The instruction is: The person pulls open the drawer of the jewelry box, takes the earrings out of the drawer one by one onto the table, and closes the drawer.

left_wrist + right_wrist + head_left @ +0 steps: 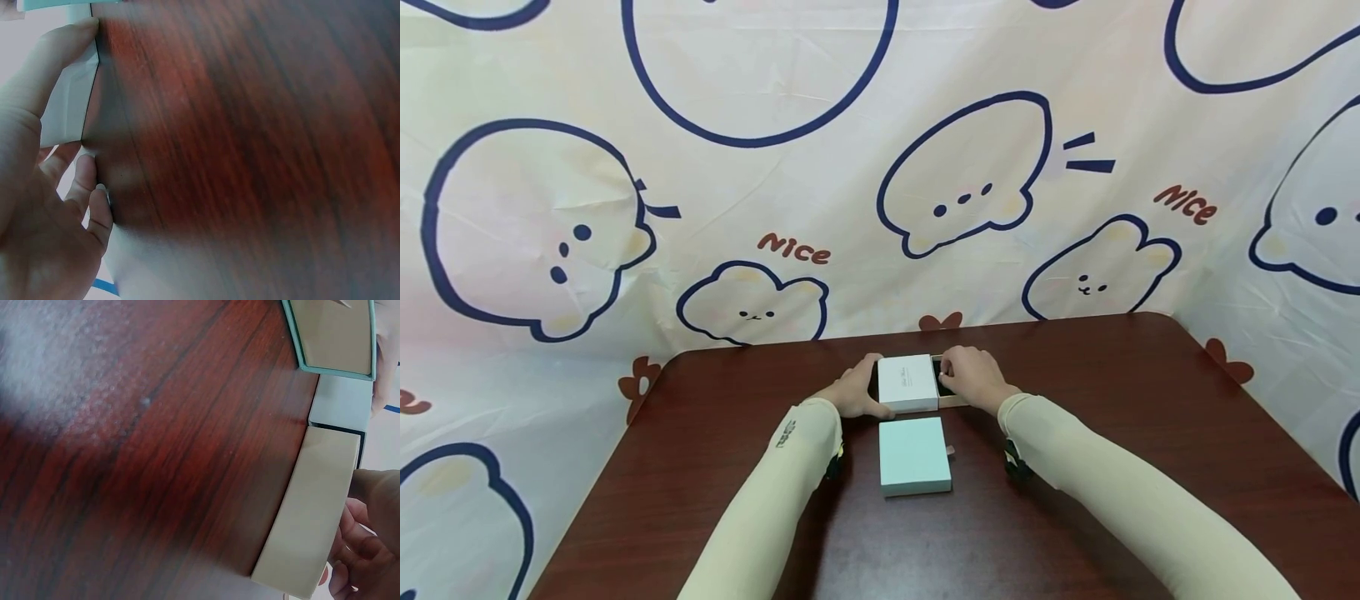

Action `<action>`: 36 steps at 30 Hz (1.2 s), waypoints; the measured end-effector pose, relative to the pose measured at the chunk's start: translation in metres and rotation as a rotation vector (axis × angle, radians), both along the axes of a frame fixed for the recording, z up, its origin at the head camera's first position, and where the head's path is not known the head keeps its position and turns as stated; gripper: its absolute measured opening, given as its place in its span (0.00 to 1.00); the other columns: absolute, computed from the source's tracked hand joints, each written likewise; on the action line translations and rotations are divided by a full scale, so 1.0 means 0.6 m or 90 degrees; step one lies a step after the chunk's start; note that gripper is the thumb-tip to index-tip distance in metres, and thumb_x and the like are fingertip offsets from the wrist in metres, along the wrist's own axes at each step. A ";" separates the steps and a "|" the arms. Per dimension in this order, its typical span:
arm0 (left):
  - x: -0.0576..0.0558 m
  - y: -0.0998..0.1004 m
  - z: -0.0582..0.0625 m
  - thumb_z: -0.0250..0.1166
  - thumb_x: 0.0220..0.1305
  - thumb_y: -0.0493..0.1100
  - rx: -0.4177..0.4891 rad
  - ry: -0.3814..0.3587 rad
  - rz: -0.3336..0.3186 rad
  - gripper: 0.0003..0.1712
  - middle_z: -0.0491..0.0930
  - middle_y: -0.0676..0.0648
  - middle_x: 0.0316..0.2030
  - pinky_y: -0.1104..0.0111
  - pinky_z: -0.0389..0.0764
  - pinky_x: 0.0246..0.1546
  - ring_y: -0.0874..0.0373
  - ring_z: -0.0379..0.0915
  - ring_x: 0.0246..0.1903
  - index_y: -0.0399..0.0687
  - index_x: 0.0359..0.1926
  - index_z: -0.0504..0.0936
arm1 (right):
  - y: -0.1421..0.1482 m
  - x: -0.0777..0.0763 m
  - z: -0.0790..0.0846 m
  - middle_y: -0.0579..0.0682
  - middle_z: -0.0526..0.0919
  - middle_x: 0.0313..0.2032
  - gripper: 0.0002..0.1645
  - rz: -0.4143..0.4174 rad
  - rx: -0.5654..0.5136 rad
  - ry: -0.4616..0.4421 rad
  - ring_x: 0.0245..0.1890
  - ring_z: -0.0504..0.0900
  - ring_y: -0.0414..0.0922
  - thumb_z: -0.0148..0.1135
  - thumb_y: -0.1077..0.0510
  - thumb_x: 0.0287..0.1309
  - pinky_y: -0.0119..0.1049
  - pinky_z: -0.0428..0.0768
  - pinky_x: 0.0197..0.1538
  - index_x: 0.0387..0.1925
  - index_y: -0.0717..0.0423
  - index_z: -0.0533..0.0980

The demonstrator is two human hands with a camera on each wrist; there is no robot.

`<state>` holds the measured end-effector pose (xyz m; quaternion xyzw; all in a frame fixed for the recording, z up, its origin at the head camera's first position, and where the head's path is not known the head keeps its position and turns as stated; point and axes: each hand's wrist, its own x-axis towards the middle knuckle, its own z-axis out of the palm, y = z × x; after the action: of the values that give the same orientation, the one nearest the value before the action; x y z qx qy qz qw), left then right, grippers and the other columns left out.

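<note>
A white sleeve box point(907, 383) with small print on its lid lies on the table. Its beige drawer point(306, 506) is partly out to the right, with a dark inside. My left hand point(853, 389) grips the sleeve's left end, the thumb along the near side point(72, 94). Over the drawer, my right hand point(976, 377) has its fingers curled, with fingertips down at the dark inside. Whether they pinch anything is hidden. Just in front of the white box lies a mint-green box point(914, 456); a tan drawer end point(334, 334) with a small ribbon tab shows on its right side.
Both boxes rest on a dark brown wooden table point(737, 500) with rounded far corners. A pale curtain point(850, 192) with blue cartoon outlines surrounds its back and sides. Dark bands sit under both wrists.
</note>
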<state>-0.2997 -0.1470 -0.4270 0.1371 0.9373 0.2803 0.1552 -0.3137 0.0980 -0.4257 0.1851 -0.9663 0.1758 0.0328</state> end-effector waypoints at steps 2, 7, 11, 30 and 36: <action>0.000 0.000 0.000 0.78 0.54 0.52 0.002 0.003 0.001 0.60 0.69 0.41 0.64 0.49 0.70 0.61 0.46 0.67 0.60 0.53 0.78 0.49 | 0.001 0.000 -0.002 0.46 0.85 0.28 0.05 0.001 -0.002 0.005 0.27 0.78 0.40 0.66 0.56 0.63 0.38 0.77 0.35 0.34 0.53 0.84; 0.000 0.002 0.003 0.79 0.53 0.52 0.008 0.008 0.000 0.60 0.69 0.41 0.65 0.48 0.69 0.62 0.45 0.67 0.61 0.52 0.78 0.50 | 0.002 -0.001 -0.003 0.47 0.86 0.29 0.06 -0.002 -0.006 0.018 0.28 0.79 0.41 0.65 0.56 0.64 0.40 0.78 0.36 0.34 0.53 0.84; 0.001 0.002 0.004 0.78 0.54 0.53 0.006 0.004 0.000 0.61 0.69 0.41 0.66 0.48 0.69 0.62 0.44 0.67 0.61 0.52 0.78 0.49 | 0.002 0.001 0.000 0.48 0.87 0.31 0.06 -0.008 -0.004 0.018 0.29 0.80 0.41 0.65 0.56 0.64 0.40 0.79 0.37 0.37 0.54 0.85; -0.002 -0.001 -0.002 0.78 0.54 0.53 0.000 0.002 -0.007 0.60 0.69 0.41 0.65 0.48 0.69 0.62 0.46 0.66 0.60 0.53 0.78 0.49 | 0.000 0.005 0.002 0.47 0.87 0.32 0.06 -0.011 -0.003 0.024 0.30 0.81 0.41 0.65 0.56 0.65 0.40 0.79 0.39 0.36 0.54 0.84; -0.002 -0.001 0.000 0.78 0.54 0.53 0.000 0.000 -0.003 0.60 0.68 0.41 0.66 0.48 0.68 0.63 0.45 0.65 0.61 0.54 0.78 0.49 | -0.001 0.005 0.004 0.47 0.87 0.32 0.06 -0.010 -0.004 0.032 0.30 0.81 0.41 0.65 0.56 0.65 0.40 0.79 0.39 0.36 0.54 0.84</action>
<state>-0.3008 -0.1479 -0.4269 0.1392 0.9371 0.2797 0.1561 -0.3109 0.0973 -0.4231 0.1821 -0.9660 0.1741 0.0588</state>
